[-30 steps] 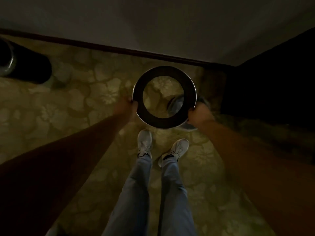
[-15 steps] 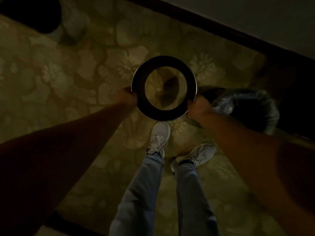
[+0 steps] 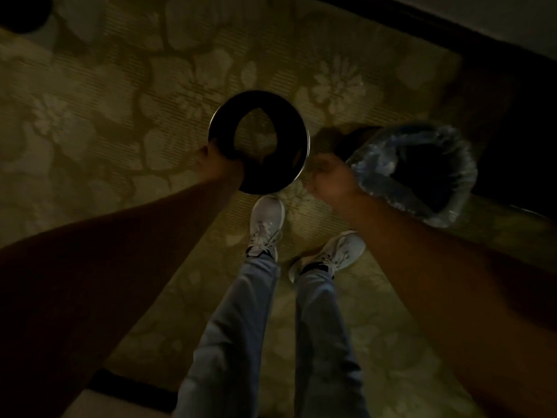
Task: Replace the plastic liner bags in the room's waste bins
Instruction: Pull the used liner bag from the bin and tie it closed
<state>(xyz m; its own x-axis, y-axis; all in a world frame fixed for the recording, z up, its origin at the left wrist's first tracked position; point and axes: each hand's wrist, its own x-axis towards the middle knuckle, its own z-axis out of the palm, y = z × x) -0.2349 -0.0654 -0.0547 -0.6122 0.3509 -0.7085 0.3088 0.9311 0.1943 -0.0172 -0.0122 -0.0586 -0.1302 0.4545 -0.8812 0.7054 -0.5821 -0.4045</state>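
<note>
Our left hand (image 3: 221, 164) has its fingers curled round the near left rim of a dark, round bin-top ring with a thin bright metal edge (image 3: 223, 131), and it alone carries the ring, tilted, above the floor; through the wide hole in the ring we see the carpet. Our right hand (image 3: 330, 179) is off the ring, just beside its right edge, with the fingers curled loosely inward; the dim, blurred picture does not let us tell whether they pinch anything, though the hand lies right against the near edge of the clear, crinkled plastic liner bag (image 3: 376, 152). That bag is folded over the rim of a dark round waste bin (image 3: 422, 173), which stands on the floor to the right of the ring, its inside black. Both our bare forearms reach forward from the lower corners. Below the ring are our white trainers (image 3: 268, 224), the left foot ahead of the right, and pale blue jeans (image 3: 241, 327). The floor is an olive carpet with a pale flower pattern (image 3: 120, 131). A dark skirting board (image 3: 452, 28) runs across the upper right, and a dark rounded object (image 3: 21, 13) sits at the upper left corner.
</note>
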